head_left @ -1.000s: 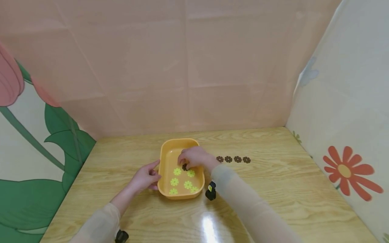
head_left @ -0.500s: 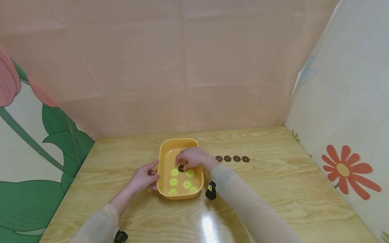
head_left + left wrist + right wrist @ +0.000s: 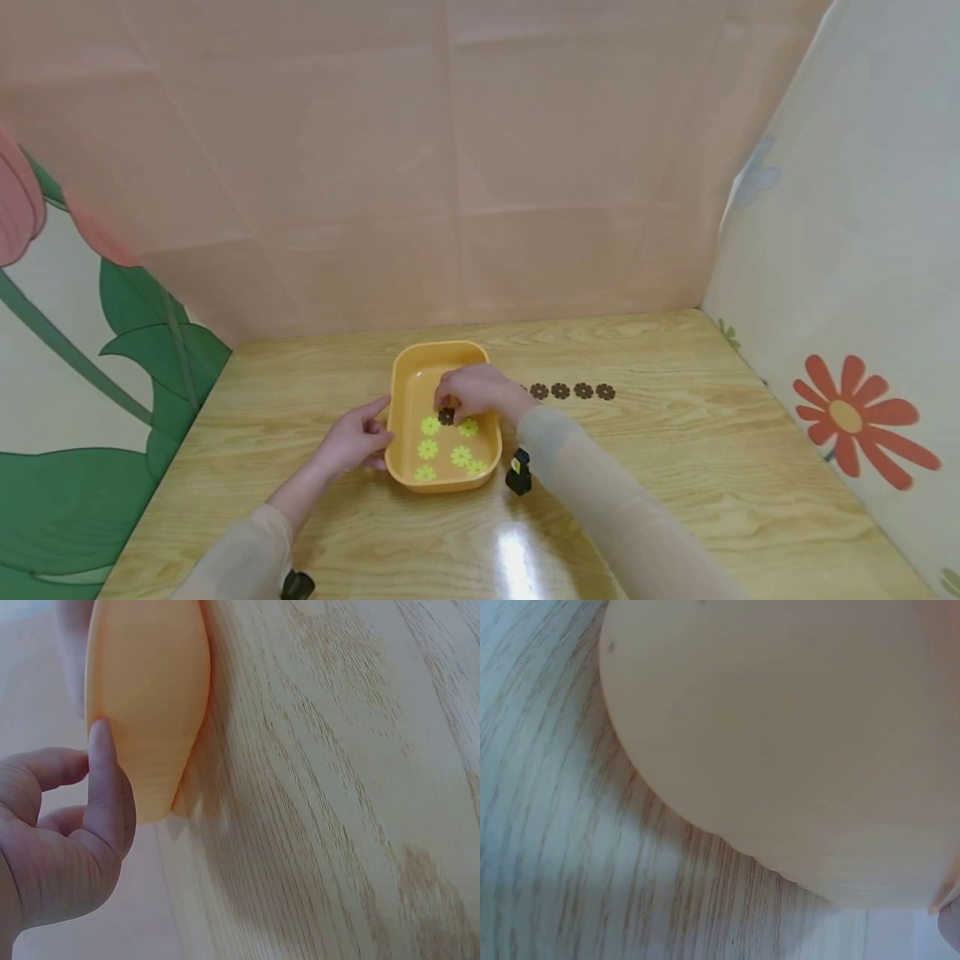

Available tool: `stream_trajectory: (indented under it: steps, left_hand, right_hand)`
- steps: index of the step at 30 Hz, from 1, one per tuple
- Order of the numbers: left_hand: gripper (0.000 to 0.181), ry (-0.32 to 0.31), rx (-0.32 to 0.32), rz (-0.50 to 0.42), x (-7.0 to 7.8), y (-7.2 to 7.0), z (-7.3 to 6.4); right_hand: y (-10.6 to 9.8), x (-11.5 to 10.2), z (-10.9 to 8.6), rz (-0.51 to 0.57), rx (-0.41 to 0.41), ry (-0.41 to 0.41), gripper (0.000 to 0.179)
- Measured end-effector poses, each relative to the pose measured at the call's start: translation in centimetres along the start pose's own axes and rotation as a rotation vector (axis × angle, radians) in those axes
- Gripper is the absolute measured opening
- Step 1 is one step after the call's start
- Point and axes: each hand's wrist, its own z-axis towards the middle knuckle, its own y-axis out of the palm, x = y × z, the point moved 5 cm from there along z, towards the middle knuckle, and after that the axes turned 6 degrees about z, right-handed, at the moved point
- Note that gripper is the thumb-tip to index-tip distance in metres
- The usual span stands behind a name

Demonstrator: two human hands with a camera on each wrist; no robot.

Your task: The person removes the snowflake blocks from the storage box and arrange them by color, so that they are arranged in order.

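Observation:
A yellow-orange plastic tub (image 3: 420, 379) sits on the table, with several yellow-green flower-shaped pieces (image 3: 427, 449) spread over its floor. My left hand (image 3: 354, 442) pinches the tub's left rim; in the left wrist view a finger (image 3: 103, 772) lies against the outer wall and the thumb is at the rim. Reaching in over the right side, my right hand (image 3: 474, 389) holds a dark brown flower-shaped piece (image 3: 446, 416) by its fingertips, low in the tub among the yellow ones. The tub's wall (image 3: 780, 750) fills most of the right wrist view and hides nearly all of that hand.
To the right of the tub, several brown flower-shaped pieces (image 3: 560, 391) lie in a row; my right wrist partly covers the row's left end. The wood-grain table (image 3: 675, 467) meets a pink backdrop (image 3: 360, 208) behind and a flower-printed sheet (image 3: 847, 275) on the right.
The right fingers have moved slightly left with the brown piece, which now shows more fully beside the upper yellow pieces. The left hand stays at the rim.

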Motion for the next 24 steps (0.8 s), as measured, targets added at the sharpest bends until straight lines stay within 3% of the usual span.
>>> stream_trajectory:
  steps: [9,15,24]
  left_hand:
    - [0.068,-0.007,0.0,-0.008,-0.08,0.03,-0.05]
    - [0.068,-0.007,0.003,-0.001,-0.19,0.04,0.01]
    - [0.068,-0.007,0.003,-0.003,-0.39,0.04,0.33]
  right_hand:
    - [0.4,0.11,0.14,-0.026,0.003,-0.019,0.024]
    - [0.39,0.16,0.02,0.047,0.001,-0.02,0.023]
    - [-0.42,-0.09,-0.47,0.066,0.041,-0.052,0.01]
